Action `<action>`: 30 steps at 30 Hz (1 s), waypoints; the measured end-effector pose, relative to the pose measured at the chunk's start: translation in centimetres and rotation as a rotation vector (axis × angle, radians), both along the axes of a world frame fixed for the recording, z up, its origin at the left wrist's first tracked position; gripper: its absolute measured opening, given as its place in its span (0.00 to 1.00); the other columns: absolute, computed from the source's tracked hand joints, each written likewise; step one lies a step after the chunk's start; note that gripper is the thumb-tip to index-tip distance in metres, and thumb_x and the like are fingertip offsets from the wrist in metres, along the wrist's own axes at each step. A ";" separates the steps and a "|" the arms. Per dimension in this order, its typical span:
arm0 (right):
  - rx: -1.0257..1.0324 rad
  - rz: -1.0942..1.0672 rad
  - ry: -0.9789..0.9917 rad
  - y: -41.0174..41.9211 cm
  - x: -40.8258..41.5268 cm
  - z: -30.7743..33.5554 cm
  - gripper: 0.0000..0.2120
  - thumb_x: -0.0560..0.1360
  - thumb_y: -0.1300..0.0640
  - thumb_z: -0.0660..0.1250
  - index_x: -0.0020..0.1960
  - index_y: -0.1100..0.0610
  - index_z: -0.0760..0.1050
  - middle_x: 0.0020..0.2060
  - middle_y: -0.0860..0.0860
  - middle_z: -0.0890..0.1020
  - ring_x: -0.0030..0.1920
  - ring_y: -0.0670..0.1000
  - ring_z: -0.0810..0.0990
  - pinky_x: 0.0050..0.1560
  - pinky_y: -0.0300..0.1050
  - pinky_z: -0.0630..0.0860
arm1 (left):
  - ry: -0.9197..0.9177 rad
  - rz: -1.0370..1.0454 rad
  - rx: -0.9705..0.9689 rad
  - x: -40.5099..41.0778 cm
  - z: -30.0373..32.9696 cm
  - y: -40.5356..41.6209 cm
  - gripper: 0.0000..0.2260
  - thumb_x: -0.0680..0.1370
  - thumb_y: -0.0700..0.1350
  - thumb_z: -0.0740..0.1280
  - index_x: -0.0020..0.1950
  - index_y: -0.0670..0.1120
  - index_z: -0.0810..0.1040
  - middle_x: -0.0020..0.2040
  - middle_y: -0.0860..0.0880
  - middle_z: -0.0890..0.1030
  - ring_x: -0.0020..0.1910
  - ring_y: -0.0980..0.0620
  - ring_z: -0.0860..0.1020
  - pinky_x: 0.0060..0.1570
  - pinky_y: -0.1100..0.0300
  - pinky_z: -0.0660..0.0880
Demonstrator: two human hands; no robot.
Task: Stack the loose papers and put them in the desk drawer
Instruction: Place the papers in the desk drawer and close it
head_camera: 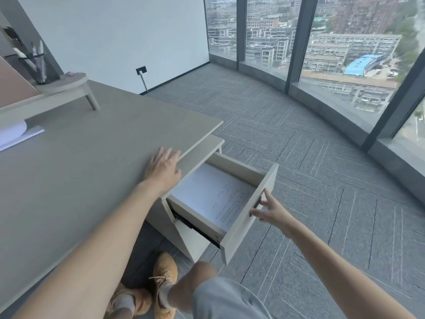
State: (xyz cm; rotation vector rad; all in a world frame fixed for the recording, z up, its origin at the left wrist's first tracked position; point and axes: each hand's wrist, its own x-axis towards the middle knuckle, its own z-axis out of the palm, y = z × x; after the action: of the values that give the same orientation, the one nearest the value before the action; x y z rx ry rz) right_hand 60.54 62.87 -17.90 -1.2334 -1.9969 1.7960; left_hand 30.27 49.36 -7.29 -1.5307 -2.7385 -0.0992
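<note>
The desk drawer (249, 210) stands pulled out under the desk's right end. A stack of white printed papers (213, 194) lies flat inside it. My right hand (269, 209) is at the drawer's front panel, fingers spread and touching the dark handle (257, 203), not closed around it. My left hand (163, 168) rests flat on the grey desk top (80, 171) near its right edge, fingers apart and holding nothing.
More white paper (16, 134) lies at the desk's far left edge. A small raised stand (66, 85) with a black pen holder (38, 65) sits at the back. Grey carpet and tall windows lie to the right. My legs and tan shoes (164, 284) are below the drawer.
</note>
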 end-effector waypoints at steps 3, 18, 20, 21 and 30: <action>-0.037 0.015 -0.001 0.4 -2.6 -0.9 0.52 0.74 0.55 0.74 0.82 0.51 0.39 0.78 0.64 0.61 0.73 0.59 0.71 0.65 0.55 0.77 | 0.019 0.030 -0.187 -2.8 -0.3 -0.4 0.38 0.79 0.52 0.63 0.82 0.52 0.43 0.83 0.48 0.44 0.81 0.39 0.45 0.77 0.41 0.46; -0.043 0.013 0.110 0.8 -15.5 -2.9 0.48 0.75 0.52 0.74 0.82 0.50 0.45 0.77 0.63 0.63 0.74 0.61 0.70 0.63 0.56 0.77 | 0.030 -0.030 -0.133 -4.8 -1.3 0.2 0.40 0.77 0.47 0.62 0.80 0.60 0.39 0.83 0.52 0.41 0.81 0.40 0.42 0.77 0.38 0.43; -0.046 0.005 0.115 0.8 -16.8 -3.0 0.49 0.74 0.52 0.75 0.82 0.50 0.44 0.77 0.63 0.62 0.74 0.60 0.70 0.62 0.54 0.78 | 0.042 -0.029 -0.121 -4.9 -1.4 0.2 0.40 0.76 0.46 0.61 0.80 0.60 0.40 0.83 0.52 0.43 0.81 0.40 0.43 0.77 0.38 0.44; -0.042 0.003 0.114 0.8 -17.4 -3.1 0.50 0.74 0.53 0.75 0.82 0.50 0.44 0.77 0.63 0.63 0.74 0.59 0.70 0.62 0.54 0.78 | 0.046 -0.029 -0.118 -4.9 -1.4 0.2 0.40 0.76 0.46 0.61 0.80 0.60 0.40 0.83 0.52 0.43 0.81 0.40 0.43 0.77 0.38 0.44; 0.081 -0.051 0.057 0.7 -21.7 -4.3 0.44 0.67 0.55 0.80 0.74 0.59 0.57 0.66 0.65 0.74 0.66 0.64 0.75 0.64 0.64 0.75 | 0.066 -0.028 -0.097 -5.0 -1.6 0.2 0.39 0.77 0.46 0.62 0.81 0.59 0.41 0.83 0.52 0.44 0.81 0.40 0.43 0.77 0.38 0.45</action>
State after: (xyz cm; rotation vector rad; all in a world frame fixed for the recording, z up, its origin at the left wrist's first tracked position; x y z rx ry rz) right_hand 38.82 63.58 -22.16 -1.1846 -1.9687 1.6899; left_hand 25.30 49.56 -8.92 -1.5651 -2.7090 0.0837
